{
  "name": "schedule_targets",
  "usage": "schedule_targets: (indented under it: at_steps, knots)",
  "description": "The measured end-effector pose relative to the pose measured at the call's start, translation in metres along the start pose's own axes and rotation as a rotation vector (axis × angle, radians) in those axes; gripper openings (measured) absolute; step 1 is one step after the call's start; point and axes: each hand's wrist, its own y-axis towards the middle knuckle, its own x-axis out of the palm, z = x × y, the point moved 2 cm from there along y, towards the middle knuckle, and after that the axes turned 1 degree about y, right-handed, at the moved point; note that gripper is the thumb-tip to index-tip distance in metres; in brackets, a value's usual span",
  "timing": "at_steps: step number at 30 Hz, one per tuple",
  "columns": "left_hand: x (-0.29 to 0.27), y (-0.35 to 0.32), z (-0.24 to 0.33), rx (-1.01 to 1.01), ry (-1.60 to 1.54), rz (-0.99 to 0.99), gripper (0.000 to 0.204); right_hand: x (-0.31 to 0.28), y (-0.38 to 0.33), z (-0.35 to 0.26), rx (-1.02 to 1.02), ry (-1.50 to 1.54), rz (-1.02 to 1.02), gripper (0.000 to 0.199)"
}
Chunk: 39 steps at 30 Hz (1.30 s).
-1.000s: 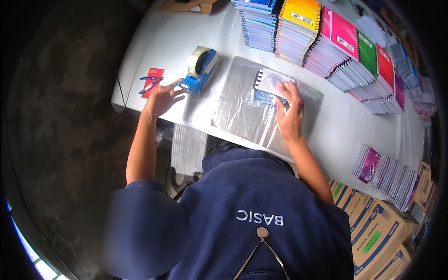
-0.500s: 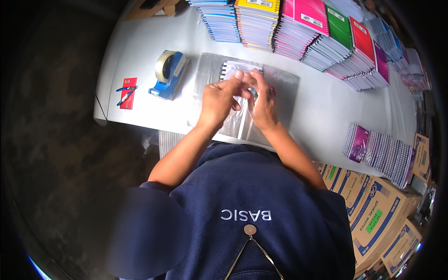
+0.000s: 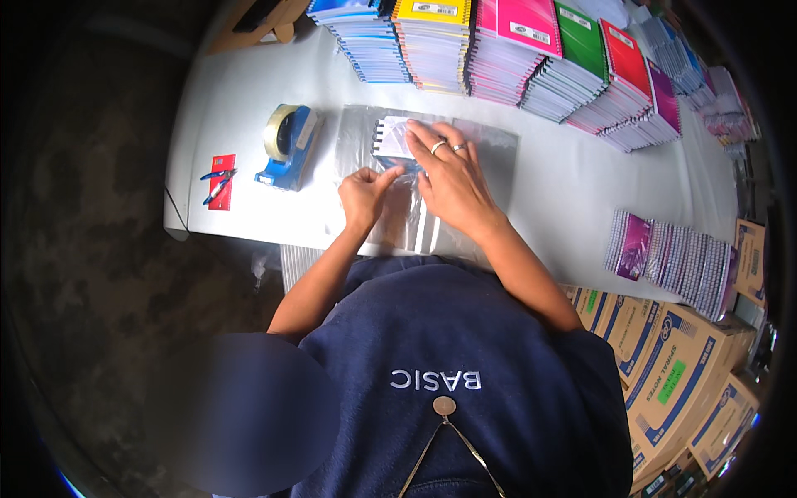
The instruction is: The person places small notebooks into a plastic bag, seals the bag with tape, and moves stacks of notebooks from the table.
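Observation:
A small spiral notebook [image 3: 390,137] lies on a stack of clear plastic bags [image 3: 490,149] on the white table [image 3: 564,191]. My right hand [image 3: 452,170] lies flat across the notebook and the bags, fingers spread, rings on two fingers. My left hand [image 3: 365,195] pinches the edge of a clear bag just below the notebook's left side. Whether the notebook is inside a bag I cannot tell.
A blue tape dispenser [image 3: 286,145] stands left of the bags, with a red card and blue pens [image 3: 220,183] near the table's left edge. Stacks of coloured spiral notebooks [image 3: 515,58] line the far side. More small notebooks [image 3: 672,257] and cardboard boxes [image 3: 664,365] are at the right.
My left hand came from the tape dispenser to the bags. Both hands worked together over the notebook, and the left now pinches the bag edge lower down while the right presses flat.

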Motion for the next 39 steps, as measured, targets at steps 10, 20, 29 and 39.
schedule_targets:
  at_steps: [10, 20, 29, 39]
  knots:
    - [-0.015, 0.003, -0.026, 0.027, -0.499, -0.587, 0.072, -0.014, 0.015, 0.026, 0.302, 1.177, 0.127, 0.095]
    - [-0.052, 0.012, 0.097, 0.842, 0.127, -0.338, 0.039, 0.013, -0.004, 0.048, 0.054, 0.600, -0.101, 0.059]
    - [-0.090, 0.013, 0.111, 0.752, -0.101, -0.147, 0.039, -0.052, 0.014, 0.013, 0.330, 0.352, -0.049, 0.068]
    - [-0.099, 0.001, 0.126, 1.069, 0.179, 0.022, 0.015, -0.061, 0.009, 0.042, 0.543, 1.240, 0.040, 0.051]
